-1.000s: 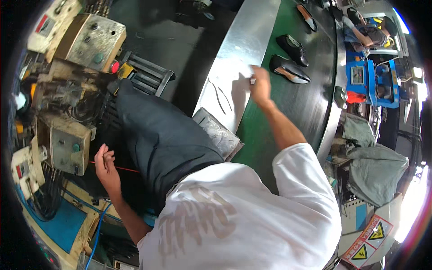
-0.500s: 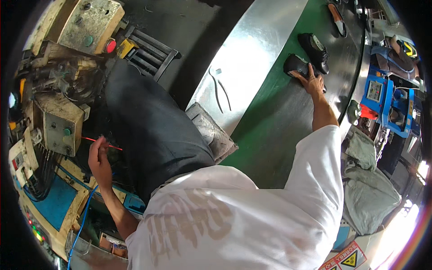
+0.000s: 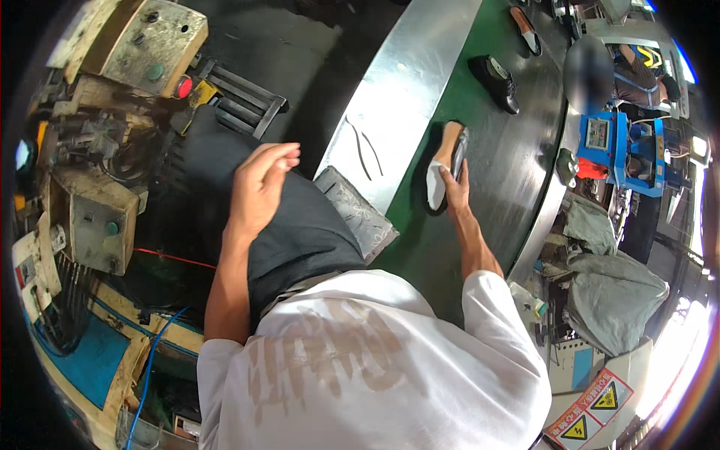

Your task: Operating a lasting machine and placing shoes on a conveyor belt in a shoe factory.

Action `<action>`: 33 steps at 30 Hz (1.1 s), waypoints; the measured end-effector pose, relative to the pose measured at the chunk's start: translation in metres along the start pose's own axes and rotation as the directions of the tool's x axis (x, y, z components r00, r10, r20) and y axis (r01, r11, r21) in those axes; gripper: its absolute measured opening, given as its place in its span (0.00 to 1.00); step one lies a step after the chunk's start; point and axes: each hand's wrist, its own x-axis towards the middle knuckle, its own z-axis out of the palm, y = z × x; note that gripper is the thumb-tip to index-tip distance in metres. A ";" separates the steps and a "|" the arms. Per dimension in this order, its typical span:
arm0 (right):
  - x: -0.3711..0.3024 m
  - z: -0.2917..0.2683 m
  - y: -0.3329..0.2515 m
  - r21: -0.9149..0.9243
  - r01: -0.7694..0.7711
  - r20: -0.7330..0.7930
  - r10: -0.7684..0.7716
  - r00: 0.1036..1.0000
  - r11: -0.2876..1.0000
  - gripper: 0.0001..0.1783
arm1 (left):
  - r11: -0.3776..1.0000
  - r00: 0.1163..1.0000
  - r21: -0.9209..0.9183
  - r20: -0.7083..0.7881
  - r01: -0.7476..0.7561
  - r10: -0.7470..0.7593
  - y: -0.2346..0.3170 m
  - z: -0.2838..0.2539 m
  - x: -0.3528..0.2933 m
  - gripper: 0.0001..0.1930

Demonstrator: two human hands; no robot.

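Over the green belt (image 3: 405, 244), my right hand (image 3: 459, 191) grips a black shoe (image 3: 454, 146), its thumb on the underside and its fingers round the black upper. The shoe's underside is turned up, tan at one end and whitish at the other. My left hand (image 3: 259, 184) is raised above my dark-trousered leg, its fingers curled together and nothing visible in them. Beyond the held shoe lies another black lace-up shoe (image 3: 495, 84). A further shoe with a tan and white underside (image 3: 526, 31) lies at the far end.
Pliers (image 3: 365, 150) lie on the shiny metal ledge (image 3: 397, 82), near a worn grey pad (image 3: 356, 214). Machine control boxes (image 3: 97, 225) with buttons stand on my left, with a blue hose (image 3: 146, 360). A blue machine (image 3: 622, 154) and a person (image 3: 637, 79) are at the far right.
My right hand has drawn one shoe of the black pair nearer and leftward, turning its underside up. My left hand has risen and moved right, from beside the control box to above my leg.
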 end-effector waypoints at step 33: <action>-0.236 0.265 -0.218 0.043 0.953 0.959 -0.254 -0.123 -0.300 0.48 | 0.964 0.693 -0.121 -0.674 0.238 -0.256 -0.089 -0.128 -0.065 0.16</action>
